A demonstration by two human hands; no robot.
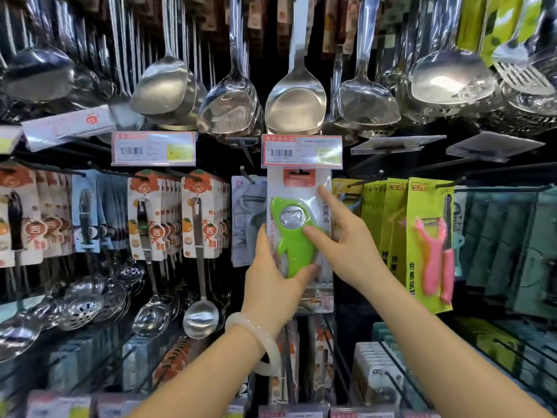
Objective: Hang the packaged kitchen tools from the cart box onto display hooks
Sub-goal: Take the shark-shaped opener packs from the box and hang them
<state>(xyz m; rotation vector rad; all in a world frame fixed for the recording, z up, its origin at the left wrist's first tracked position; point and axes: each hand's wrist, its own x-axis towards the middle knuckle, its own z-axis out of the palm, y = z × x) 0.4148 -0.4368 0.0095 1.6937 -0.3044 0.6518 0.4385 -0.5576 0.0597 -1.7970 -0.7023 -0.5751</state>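
Observation:
A white blister pack with a green bottle opener (297, 236) hangs upright in the middle of the display, its orange header just under a price tag (301, 150). My left hand (277, 285) grips the pack's lower left part, thumb across the green tool. My right hand (343, 236) rests its fingertips on the pack's right side, index finger pointing up along the edge. The hook that carries the pack is hidden behind the header. The cart box is out of view.
Steel ladles and spatulas (295, 101) hang overhead. Packaged peelers (247, 218) hang just left of the pack. Yellow-green packs with pink peelers (431, 242) hang to the right, bare hook ends (464, 179) sticking out there. Skimmers and spoons (199, 315) hang lower left.

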